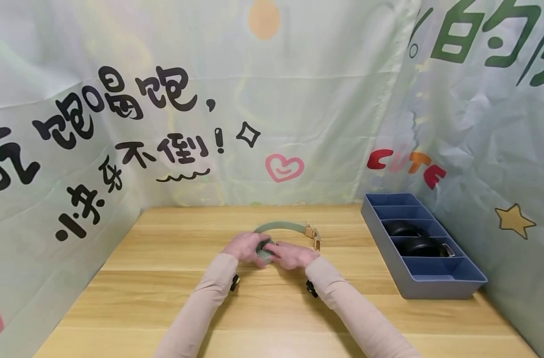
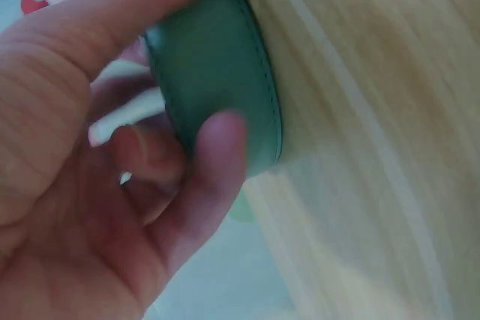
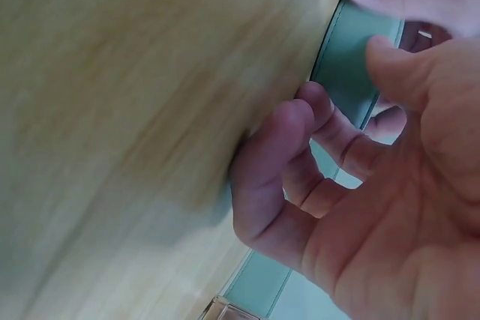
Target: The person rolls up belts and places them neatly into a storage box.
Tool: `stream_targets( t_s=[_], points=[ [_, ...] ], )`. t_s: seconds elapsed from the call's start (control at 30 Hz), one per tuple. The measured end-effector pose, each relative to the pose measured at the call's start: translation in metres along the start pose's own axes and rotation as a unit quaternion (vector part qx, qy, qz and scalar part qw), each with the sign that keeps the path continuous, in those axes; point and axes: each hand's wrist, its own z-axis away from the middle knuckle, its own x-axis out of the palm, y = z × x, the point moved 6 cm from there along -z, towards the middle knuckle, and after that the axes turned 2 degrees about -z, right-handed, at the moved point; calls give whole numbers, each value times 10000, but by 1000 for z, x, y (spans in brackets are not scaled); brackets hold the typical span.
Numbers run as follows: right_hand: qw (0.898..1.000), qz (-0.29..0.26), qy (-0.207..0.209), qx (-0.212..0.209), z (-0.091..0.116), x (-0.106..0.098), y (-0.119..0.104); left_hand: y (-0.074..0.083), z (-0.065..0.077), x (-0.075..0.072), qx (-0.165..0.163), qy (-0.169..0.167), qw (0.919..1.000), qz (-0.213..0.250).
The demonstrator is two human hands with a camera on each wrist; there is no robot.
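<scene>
A green belt point(image 1: 280, 225) with stitched edges is partly wound into a coil point(image 1: 265, 250) on the table, standing on its edge. My left hand point(image 1: 247, 247) grips the coil from the left, its fingers curled round the outer turn point(image 2: 214, 65) in the left wrist view. From the other side my right hand point(image 1: 294, 255) holds it, thumb and bent fingers against the green strap point(image 3: 352, 54) in the right wrist view. The unrolled length arcs behind the hands to a gold-coloured buckle point(image 1: 313, 235) at the right.
A blue-grey divided box point(image 1: 399, 273) stands at the table's right side. Two of its compartments hold coiled black belts point(image 1: 421, 246), the nearer showing a silver-coloured buckle. Printed cloth point(image 1: 325, 114) walls the table point(image 1: 142, 293) at the back and sides.
</scene>
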Motion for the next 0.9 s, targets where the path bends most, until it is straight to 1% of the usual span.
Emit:
stream_targets(
  t_s=[0.07, 0.1, 0.17, 0.2, 0.3, 0.37, 0.47, 0.5, 0.57, 0.67, 0.73, 0.8, 0.9],
  points=[
    [10000, -8, 18, -82, 0, 0, 0, 1, 2, 1, 117, -171, 9997, 100],
    [9999, -31, 20, -96, 1, 0, -1, 1, 2, 1, 127, -250, 9994, 204],
    [10000, -45, 10, -41, 1, 1, 0, 0, 2, 1, 78, -310, 9991, 262],
    [10000, -52, 0, 6, 1, 1, 1, -1, 2, 0, 45, -276, 9994, 223],
    [9998, -29, -30, 180, 1, 2, 3, -2, -1, -1, -73, -34, 10000, -51],
    [9998, 17, -19, 186, 0, 2, 3, -4, -2, -1, -198, 162, 9994, -253],
    [9999, 55, -35, 133, -1, 3, 2, -5, -1, 0, -324, 327, 9985, -284],
    [9999, 54, -48, 110, -1, 3, 1, -5, -1, 0, -309, 351, 9984, -314],
    [9999, 46, -62, 82, -1, 3, 1, -3, 1, 1, -187, 277, 9991, -258],
    [10000, -2, -53, -10, 0, 2, 0, 1, 3, 2, 73, 16, 9999, -154],
    [10000, -7, -21, -83, 1, 0, 0, 3, 4, 2, 184, -183, 9997, 6],
    [9999, -7, 33, -158, 1, -2, 1, 4, 4, 2, 175, -294, 9994, 89],
    [9991, -246, 212, -283, 4, -4, 2, 3, 5, 1, 21, -213, 9997, 148]
  ],
)
